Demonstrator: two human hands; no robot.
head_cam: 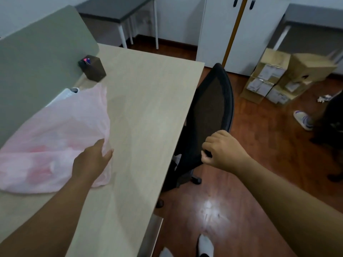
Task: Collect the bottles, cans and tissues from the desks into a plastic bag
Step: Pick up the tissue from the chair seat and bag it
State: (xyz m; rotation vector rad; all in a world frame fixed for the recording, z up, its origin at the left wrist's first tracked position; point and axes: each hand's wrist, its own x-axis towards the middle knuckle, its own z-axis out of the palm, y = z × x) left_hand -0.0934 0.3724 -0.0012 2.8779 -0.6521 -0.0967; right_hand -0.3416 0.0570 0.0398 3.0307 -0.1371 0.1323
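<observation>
Left hand lies open on the pink plastic bag; right hand grips the chair. Bag looks limp, slippery: pinch its rim

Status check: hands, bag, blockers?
Left hand on pink plastic bag lying on desk. Right hand gripping black mesh chair. No blockers visible.

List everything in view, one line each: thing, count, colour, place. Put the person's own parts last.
bag: 1, pink, on desk at left
desk: 1, light wood, centre
divider: 1, grey-green, along desk's left edge
holder: 1, dark brown, on desk by divider
chair: 1, black, right of desk
boxes: several, cardboard, on floor far right
cabinet: 1, white, back wall
left hand: on bag
right hand: gripping chair back
</observation>
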